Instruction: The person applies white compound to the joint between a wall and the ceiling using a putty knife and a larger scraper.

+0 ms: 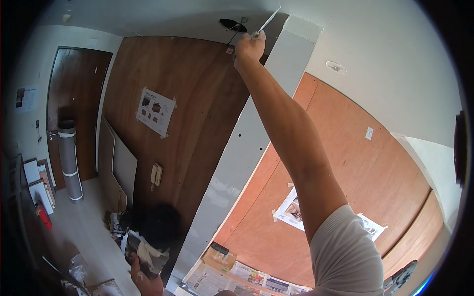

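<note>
My right hand (251, 48) is raised high at the end of a stretched arm, its fingers closed round the handle of a putty knife. The knife's thin pale blade (269, 19), seen nearly edge-on, reaches up to the ceiling beside the top of a grey-white boxed column (276, 74). Low on the left, my left hand (144, 282) grips a dark mud pan (132, 246). Cream-coloured filler (149, 254) lies in and over the pan. Whether the blade touches the ceiling I cannot tell.
A round ceiling hole (232, 24) with hanging wire is left of my raised hand. Brown wood panels (197, 98) flank the column; a wall phone (156, 174) hangs on one. Newspaper (212, 280) lies below. A grey roll (70, 163) stands by the door (81, 98).
</note>
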Demonstrator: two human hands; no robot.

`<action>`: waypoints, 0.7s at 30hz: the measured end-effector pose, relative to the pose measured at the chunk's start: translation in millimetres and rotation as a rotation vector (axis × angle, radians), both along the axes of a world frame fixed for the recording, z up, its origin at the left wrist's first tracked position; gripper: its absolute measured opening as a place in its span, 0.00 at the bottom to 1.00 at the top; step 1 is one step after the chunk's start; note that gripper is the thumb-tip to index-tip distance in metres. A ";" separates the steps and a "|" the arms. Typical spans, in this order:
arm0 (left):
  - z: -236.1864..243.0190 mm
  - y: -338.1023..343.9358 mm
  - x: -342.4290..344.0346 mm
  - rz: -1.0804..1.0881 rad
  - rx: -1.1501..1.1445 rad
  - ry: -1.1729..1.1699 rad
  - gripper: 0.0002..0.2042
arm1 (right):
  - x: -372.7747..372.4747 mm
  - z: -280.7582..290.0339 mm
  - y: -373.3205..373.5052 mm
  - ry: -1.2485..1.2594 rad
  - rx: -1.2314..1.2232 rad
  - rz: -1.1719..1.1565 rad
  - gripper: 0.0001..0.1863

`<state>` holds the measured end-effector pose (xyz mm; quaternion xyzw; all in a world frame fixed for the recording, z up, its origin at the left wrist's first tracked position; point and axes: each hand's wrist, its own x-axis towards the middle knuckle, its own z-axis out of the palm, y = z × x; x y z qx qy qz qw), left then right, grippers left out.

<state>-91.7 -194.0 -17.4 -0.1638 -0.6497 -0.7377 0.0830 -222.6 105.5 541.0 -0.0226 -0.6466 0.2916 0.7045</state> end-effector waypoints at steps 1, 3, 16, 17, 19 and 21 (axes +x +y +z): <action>-5.9 -3.7 -2.3 -0.048 0.015 -0.106 0.25 | -7.9 5.9 5.4 0.049 -0.020 -0.040 0.32; -34.5 -17.1 -5.9 -0.136 0.047 -0.325 0.26 | -15.5 11.4 10.6 0.081 -0.052 -0.095 0.31; -99.9 -63.9 -4.1 0.004 -0.237 -0.227 0.16 | -34.0 62.9 42.7 0.193 -0.257 -0.124 0.18; -101.5 -65.8 -3.1 0.007 -0.249 -0.233 0.16 | -35.3 62.1 42.0 0.189 -0.259 -0.107 0.18; -103.7 -65.0 -6.7 -0.002 -0.263 -0.227 0.16 | -34.6 68.2 53.3 0.207 -0.256 -0.059 0.19; -104.8 -66.3 -6.4 0.004 -0.271 -0.228 0.16 | -36.4 64.4 51.0 0.165 -0.248 -0.029 0.22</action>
